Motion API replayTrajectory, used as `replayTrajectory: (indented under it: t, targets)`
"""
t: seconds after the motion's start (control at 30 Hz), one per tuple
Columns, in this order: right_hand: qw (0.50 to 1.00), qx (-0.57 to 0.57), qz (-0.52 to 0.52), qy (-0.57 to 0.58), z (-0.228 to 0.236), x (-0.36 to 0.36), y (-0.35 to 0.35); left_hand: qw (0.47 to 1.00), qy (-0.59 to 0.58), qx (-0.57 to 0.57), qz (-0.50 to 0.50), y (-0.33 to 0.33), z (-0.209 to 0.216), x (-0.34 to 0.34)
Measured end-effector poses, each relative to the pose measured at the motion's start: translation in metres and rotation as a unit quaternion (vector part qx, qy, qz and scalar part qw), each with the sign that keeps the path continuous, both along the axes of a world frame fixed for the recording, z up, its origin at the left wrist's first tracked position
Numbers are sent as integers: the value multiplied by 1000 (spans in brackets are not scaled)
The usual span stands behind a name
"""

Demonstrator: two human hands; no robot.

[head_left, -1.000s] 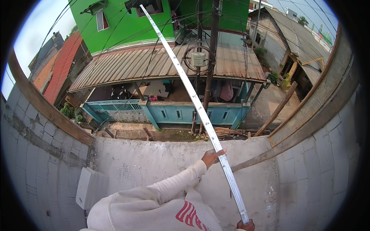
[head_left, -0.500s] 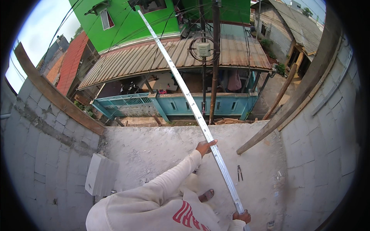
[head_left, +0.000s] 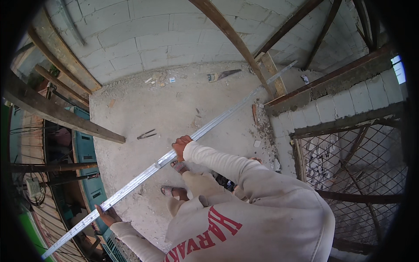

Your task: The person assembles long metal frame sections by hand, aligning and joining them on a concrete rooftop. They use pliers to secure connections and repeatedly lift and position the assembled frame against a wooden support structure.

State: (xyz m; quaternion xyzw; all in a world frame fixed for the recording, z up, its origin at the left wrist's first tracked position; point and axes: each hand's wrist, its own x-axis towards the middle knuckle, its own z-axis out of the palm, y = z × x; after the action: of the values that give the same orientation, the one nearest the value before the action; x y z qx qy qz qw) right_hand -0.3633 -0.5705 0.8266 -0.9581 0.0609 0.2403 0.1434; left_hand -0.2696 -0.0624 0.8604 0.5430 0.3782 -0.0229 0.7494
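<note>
A long, shiny bundle of metal channels (head_left: pixel 144 175) runs slantwise from the lower left to the far right. My right hand (head_left: pixel 181 146) is closed round its middle, above my sandalled feet. Farther down its length, my left hand (head_left: pixel 108 215) holds it from the near side, fingers against its edge. The lower left end reaches out past the floor edge, over the roof outside. Its other end passes by a slanted wooden post near the block wall. A pair of long-handled pincers (head_left: pixel 146 134) lies on the floor beyond my right hand.
A handsaw (head_left: pixel 223 75) lies near the pale block wall (head_left: pixel 157 32). Slanted timber props (head_left: pixel 238 37) stand at the far right, and a thick beam (head_left: pixel 56 111) crosses the left. On the right is a metal lattice (head_left: pixel 353 166). Rubble (head_left: pixel 262 126) lines the wall's foot.
I have turned to the right, and the channels have swung round with me. My hands are now farther apart on them. The saw, props and lattice have come into view.
</note>
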Motion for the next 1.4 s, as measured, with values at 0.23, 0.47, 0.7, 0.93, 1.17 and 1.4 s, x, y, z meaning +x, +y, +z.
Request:
replayTrajectory:
  t: [0.23, 0.47, 0.7, 0.93, 1.17, 1.4]
  targets:
    - [1000, 19, 15, 2, 4, 12, 23, 999, -16, 22, 35, 32, 0, 3]
    - [999, 35, 28, 27, 48, 24, 20, 997, -27, 44, 65, 21, 17, 14]
    - [999, 29, -10, 16, 70, 46, 33, 991, -73, 40, 108, 1, 59, 41]
    - [997, -36, 37, -56, 86, 65, 23, 980, -130, -31, 149, -18, 70, 22]
    - [984, -100, 18, -144, 31, 46, -45, 995, -80, 6, 51, -67, 78, 48]
    - [989, -102, 22, -106, 38, 41, -60, 991, -64, 36, 109, -83, 49, 28]
